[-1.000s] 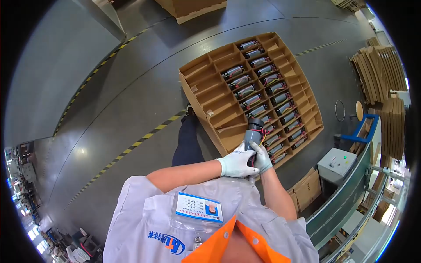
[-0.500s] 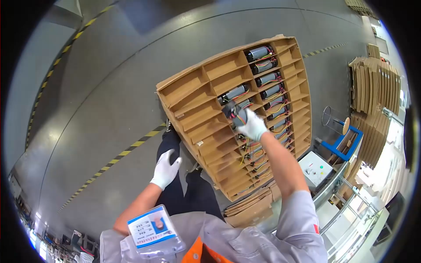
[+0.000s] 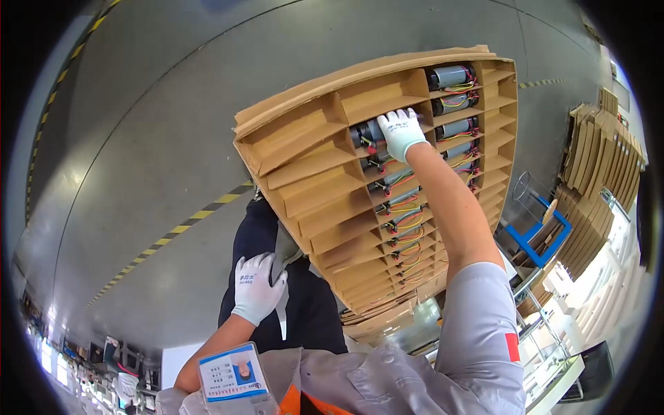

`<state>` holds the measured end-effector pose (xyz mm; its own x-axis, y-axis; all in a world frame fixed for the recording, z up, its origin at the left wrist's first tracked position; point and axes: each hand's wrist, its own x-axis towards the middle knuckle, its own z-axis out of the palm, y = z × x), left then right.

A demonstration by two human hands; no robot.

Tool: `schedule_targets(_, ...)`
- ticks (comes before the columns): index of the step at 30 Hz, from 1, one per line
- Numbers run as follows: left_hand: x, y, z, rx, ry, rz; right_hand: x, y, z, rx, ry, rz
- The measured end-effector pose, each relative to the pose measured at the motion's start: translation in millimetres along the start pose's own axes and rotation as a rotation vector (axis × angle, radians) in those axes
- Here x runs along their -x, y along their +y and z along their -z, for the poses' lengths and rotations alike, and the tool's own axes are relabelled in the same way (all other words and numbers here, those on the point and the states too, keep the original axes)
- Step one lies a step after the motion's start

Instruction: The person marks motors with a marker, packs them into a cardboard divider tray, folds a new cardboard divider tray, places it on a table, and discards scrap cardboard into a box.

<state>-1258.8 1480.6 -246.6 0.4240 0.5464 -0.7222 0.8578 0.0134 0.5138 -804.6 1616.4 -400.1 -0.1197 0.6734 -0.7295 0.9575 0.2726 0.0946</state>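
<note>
My right hand (image 3: 401, 135), in a white glove, is closed over a grey cylindrical motor (image 3: 364, 134) with a black end and coloured wires. That motor lies in or just over a compartment of the cardboard divider box (image 3: 332, 185), near its far side; my hand hides part of it. Below it in the same column lie more motors (image 3: 401, 202) with red and yellow wires. My left hand (image 3: 257, 287), gloved too, hangs over my thigh with its fingers apart, holding nothing.
Another column of motors (image 3: 453, 77) fills compartments farther right. Stacked cardboard (image 3: 602, 155) and a blue-framed stand (image 3: 539, 242) are at the right. Yellow-black tape (image 3: 176, 232) crosses the grey floor at the left.
My right hand has carried the motor from above the box to a compartment near the far side. The view has shifted, with the box appearing larger. My left hand stays by my thigh.
</note>
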Motion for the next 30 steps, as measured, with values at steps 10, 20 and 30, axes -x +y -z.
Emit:
schedule_targets(10,-12.2,15.3,-6.9,-0.044,0.054,-0.033,46.6,45.9,-17.4,-0.201,0.149,-0.253)
schedule_targets(20,-13.4,17.7,-15.9,-0.101,0.062,-0.050,-1.7,61.8,-10.6,-0.346,-0.243,-0.352)
schedule_targets(30,-10.6,13.7,-22.1,-0.106,0.043,-0.033,-5.4,64.0,6.2,-0.171,-0.357,-0.135)
